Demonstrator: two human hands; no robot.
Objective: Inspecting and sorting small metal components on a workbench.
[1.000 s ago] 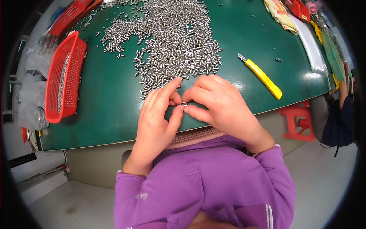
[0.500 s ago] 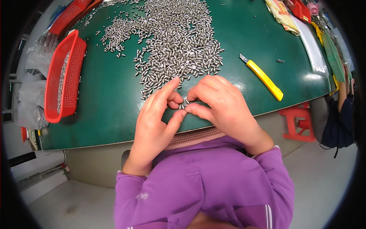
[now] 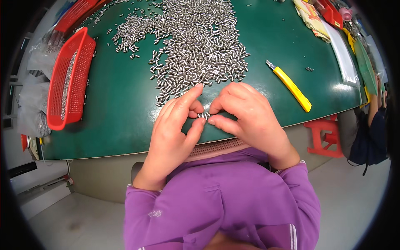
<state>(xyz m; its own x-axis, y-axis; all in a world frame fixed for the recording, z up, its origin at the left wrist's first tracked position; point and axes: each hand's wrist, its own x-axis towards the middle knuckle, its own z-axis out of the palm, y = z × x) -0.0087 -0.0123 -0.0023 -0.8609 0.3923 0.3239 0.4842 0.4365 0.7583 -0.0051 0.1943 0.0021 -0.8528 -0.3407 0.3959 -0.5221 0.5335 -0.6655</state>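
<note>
My left hand (image 3: 177, 121) and my right hand (image 3: 246, 114) meet low over the near edge of the green table. A few small metal pins (image 3: 204, 115) sit between their fingertips. The left index finger reaches forward, while its thumb and curled fingers close around the pins. From the other side, the right thumb and index finger pinch in at the same pins, their tips slightly apart. Just beyond the hands spreads a large pile of the same shiny, bullet-shaped pins (image 3: 196, 50). Fingers partly hide the small pieces, so their exact hold is hard to make out.
On the right lies a yellow utility knife (image 3: 292, 88), blade out. A red perforated basket (image 3: 79, 87) holding metal pieces stands left. Beyond the knife are a few dark bits (image 3: 309, 69), a cloth (image 3: 311, 18) and a clear plastic bag (image 3: 341, 58). A red stool (image 3: 325, 137) stands below the table.
The right thumb and index finger have drawn slightly apart around the pins. My left hand keeps almost the same pose. The whole view has shifted a little.
</note>
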